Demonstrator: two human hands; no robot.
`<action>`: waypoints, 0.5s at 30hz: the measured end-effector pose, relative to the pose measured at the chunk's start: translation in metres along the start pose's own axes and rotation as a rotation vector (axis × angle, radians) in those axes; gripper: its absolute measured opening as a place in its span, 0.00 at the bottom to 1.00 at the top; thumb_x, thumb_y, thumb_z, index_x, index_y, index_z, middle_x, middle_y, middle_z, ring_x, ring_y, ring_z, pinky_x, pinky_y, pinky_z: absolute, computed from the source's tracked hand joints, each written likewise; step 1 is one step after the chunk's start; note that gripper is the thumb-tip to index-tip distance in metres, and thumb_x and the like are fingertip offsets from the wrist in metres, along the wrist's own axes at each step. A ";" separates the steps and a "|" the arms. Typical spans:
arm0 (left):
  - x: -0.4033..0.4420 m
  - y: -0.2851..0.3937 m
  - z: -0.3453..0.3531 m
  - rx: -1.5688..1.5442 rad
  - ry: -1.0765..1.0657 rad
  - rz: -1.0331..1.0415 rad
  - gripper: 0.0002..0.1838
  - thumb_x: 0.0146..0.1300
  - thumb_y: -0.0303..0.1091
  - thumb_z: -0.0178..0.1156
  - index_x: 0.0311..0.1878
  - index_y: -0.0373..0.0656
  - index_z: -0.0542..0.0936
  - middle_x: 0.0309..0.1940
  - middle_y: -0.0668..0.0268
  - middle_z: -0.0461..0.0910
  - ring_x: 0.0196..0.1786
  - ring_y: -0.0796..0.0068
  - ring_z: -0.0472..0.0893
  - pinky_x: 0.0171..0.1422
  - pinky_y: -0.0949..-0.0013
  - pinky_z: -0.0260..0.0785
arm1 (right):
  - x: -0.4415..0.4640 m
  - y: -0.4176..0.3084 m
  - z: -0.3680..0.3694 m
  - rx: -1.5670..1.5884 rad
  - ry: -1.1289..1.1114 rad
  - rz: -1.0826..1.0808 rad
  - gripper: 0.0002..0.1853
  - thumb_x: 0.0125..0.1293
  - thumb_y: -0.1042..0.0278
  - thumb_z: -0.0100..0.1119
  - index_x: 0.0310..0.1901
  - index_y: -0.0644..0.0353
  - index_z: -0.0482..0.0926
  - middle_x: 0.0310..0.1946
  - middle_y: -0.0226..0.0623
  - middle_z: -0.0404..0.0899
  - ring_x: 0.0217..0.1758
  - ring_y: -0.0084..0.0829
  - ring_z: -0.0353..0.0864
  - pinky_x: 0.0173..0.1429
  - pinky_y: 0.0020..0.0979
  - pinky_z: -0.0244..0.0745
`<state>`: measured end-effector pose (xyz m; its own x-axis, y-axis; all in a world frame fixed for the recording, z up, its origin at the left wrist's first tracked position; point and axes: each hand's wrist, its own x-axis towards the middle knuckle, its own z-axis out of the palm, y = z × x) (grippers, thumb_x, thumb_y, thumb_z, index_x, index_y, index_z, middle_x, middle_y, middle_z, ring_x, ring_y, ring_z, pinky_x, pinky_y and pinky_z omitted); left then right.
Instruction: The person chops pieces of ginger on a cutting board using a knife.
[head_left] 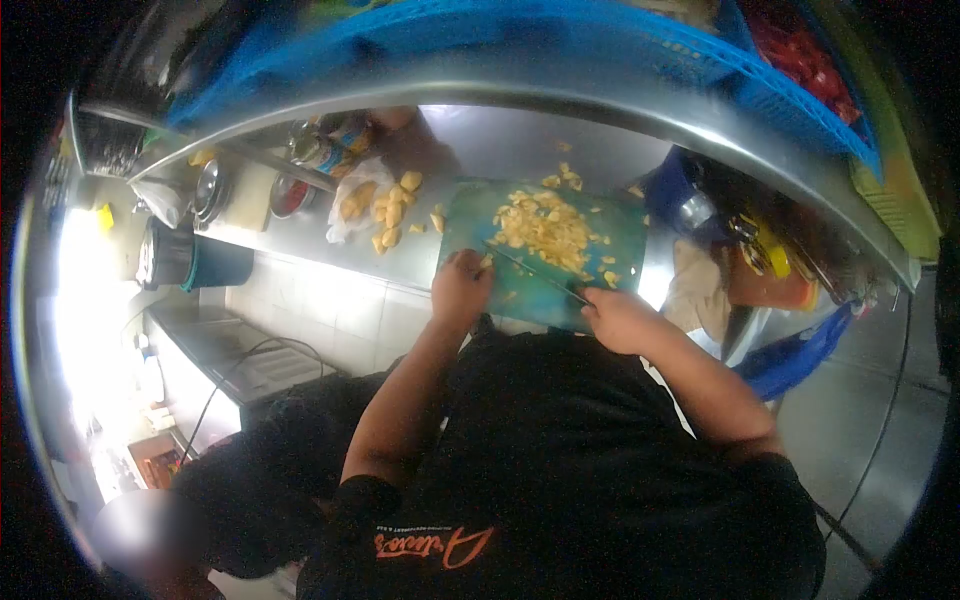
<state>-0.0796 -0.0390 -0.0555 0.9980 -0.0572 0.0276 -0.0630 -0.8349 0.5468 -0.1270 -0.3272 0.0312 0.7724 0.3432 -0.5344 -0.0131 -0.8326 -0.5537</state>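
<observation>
My right hand [618, 318] is closed around the handle of a knife [540, 272], whose blade points up and left over the green cutting board [462, 212]. Beside the blade's tip, my left hand [460, 288] is closed on a small pale-yellow piece [486, 261] that looks like peeled potato. A heap of thin yellow slices [540, 228] covers the middle of the board, and a few lie beyond its far edge. To the left, on the steel counter, are several whole peeled yellow pieces [394, 208], next to a clear plastic bag [352, 205] with more inside.
A steel shelf edge [470, 98] crosses above the counter, with blue baskets [640, 35] on it. Right of the board stand a dark blue container [680, 195] and a beige cloth [697, 290]. Another person in black [265, 480] is close by on my left.
</observation>
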 end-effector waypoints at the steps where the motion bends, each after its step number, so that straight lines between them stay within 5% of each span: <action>1: -0.002 -0.002 0.003 0.007 0.017 0.012 0.12 0.60 0.38 0.66 0.42 0.42 0.85 0.41 0.51 0.84 0.47 0.45 0.84 0.52 0.49 0.77 | 0.001 -0.003 -0.003 -0.042 -0.015 -0.011 0.14 0.74 0.60 0.53 0.50 0.62 0.77 0.44 0.57 0.84 0.50 0.61 0.83 0.57 0.56 0.77; 15: -0.006 -0.005 0.013 -0.016 0.095 0.053 0.06 0.58 0.33 0.64 0.38 0.45 0.86 0.40 0.56 0.83 0.44 0.49 0.84 0.49 0.50 0.78 | 0.047 0.001 0.028 -0.317 0.007 -0.086 0.14 0.70 0.71 0.51 0.53 0.69 0.73 0.45 0.63 0.83 0.50 0.62 0.85 0.55 0.56 0.78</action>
<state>-0.0858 -0.0418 -0.0689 0.9896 -0.0481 0.1352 -0.1159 -0.8230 0.5560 -0.1090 -0.2995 -0.0119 0.7662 0.4162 -0.4896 0.2500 -0.8950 -0.3695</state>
